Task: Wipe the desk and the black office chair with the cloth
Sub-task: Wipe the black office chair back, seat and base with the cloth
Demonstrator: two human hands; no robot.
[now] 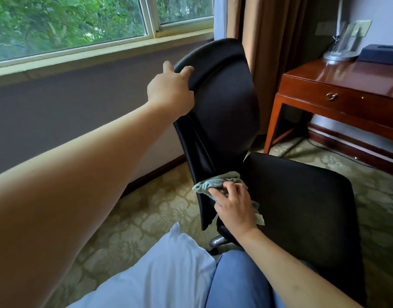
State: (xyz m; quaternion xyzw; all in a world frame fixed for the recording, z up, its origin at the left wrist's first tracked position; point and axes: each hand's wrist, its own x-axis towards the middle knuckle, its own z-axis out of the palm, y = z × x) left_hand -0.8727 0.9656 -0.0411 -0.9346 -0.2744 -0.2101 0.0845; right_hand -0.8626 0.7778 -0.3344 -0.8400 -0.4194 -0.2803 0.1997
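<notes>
**Chair wipe: cloth low on the backrest**

I've got the left hand (171, 90) up on the chair (302, 196) backrest's top-left edge, thumb on the front, fingers curled over the rim, gripping it. Right hand (233, 205) is down where backrest meets seat, fingers curled on the cloth (215, 182), a bunched grey-green one, pressing it vs the backrest's lower edge. A bit of cloth sticks out under the palm onto the seat.

Chair stands on patterned carpet (146, 218), backrest twd the window (68, 25), seat twd me. Wood surface (346, 72) w/ a ring-pull drawer is at upper right, apart from the chair; a dark box (382, 53) and a lamp base (340, 55) sit on it. Curtain (268, 30) hangs behind the chair.
</notes>
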